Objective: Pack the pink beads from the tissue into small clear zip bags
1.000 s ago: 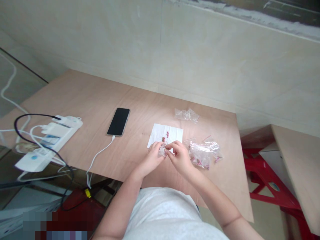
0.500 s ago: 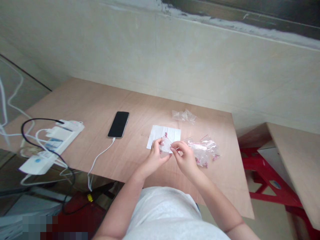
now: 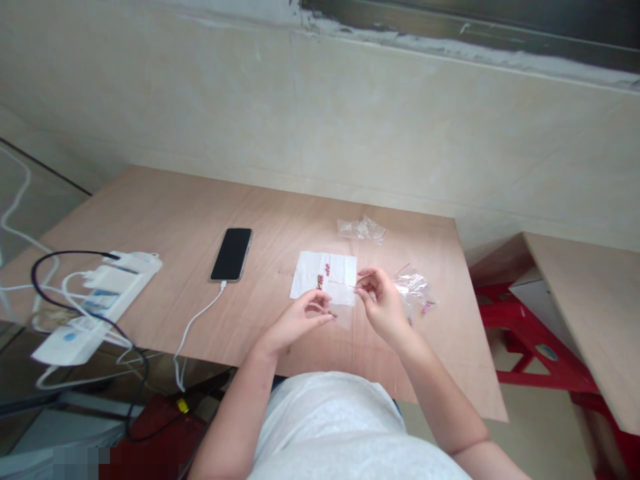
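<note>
My left hand (image 3: 299, 319) is over the near left edge of a white paper sheet (image 3: 301, 275). Its fingers curl towards the thumb, and a small dark bit shows at their tips; what they grip is too small to name. My right hand (image 3: 384, 301) pinches the right end of a small clear zip bag (image 3: 344, 316), whose red seal line stretches between both hands. Pink bead-like pieces (image 3: 328, 269) lie on the sheet. A pink and greenish cluster (image 3: 320, 282) sits just above my left fingers.
More clear bags (image 3: 413, 281) with pink bits (image 3: 427, 307) lie right of my right hand. Crumpled clear bags (image 3: 362, 229) are farther back. A phone (image 3: 231, 255) on a white cable and a power strip (image 3: 103, 303) occupy the table's left.
My hands have moved apart, and the bag's red seal line now shows between them. A pink and greenish cluster has come into sight above my left fingers. The view has shifted slightly.
</note>
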`<state>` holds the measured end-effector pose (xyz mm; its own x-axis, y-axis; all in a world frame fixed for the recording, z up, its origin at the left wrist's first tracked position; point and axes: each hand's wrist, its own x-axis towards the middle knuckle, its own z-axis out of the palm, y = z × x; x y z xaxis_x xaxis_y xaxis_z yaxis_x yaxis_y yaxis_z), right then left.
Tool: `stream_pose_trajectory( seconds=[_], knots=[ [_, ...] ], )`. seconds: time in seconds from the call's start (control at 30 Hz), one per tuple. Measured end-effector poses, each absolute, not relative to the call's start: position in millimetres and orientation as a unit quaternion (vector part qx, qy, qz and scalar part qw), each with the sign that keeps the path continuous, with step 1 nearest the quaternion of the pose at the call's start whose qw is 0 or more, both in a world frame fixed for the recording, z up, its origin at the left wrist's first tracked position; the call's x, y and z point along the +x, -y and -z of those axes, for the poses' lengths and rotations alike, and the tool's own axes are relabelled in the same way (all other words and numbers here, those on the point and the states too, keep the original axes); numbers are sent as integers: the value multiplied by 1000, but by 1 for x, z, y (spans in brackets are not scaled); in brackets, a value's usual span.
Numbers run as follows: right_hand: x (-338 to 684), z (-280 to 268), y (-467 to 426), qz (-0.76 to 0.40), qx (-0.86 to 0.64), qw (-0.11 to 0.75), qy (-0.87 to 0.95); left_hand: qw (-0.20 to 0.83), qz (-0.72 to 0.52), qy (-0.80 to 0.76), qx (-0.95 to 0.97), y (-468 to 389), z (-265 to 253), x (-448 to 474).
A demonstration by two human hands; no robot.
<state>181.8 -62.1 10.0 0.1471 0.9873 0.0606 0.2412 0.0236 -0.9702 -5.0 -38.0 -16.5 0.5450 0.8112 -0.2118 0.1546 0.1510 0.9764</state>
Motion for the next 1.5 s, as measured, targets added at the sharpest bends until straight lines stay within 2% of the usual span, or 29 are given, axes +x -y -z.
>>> stream_pose_trajectory(
  seconds=[0.17, 0.33, 0.53, 0.67, 0.8, 0.9, 1.03, 1.17, 1.5],
  knots=[
    [182, -17, 63, -396, -556, 431, 591, 575, -283, -407, 651, 32, -3, -4],
    [176, -14, 64, -418, -552, 449, 565, 526, -296, -425, 674, 27, -10, 5],
    [166, -1, 64, -490, -549, 449, 507, 598, -297, -418, 616, 35, -16, 10],
    [161, -4, 64, -468, -567, 434, 520, 655, -244, -408, 587, 39, -18, 11],
    [158, -8, 64, -444, -586, 425, 527, 617, -235, -402, 634, 37, -14, 11],
    [161, -4, 63, -492, -569, 449, 482, 593, -257, -406, 647, 34, -12, 9],
    [168, 5, 61, -572, -547, 488, 369, 615, -273, -419, 609, 32, -10, 6],
    [172, 5, 61, -583, -539, 508, 335, 621, -289, -430, 588, 31, -7, 1],
    [174, 2, 60, -610, -521, 484, 349, 577, -306, -427, 626, 28, -2, -3]
  ],
)
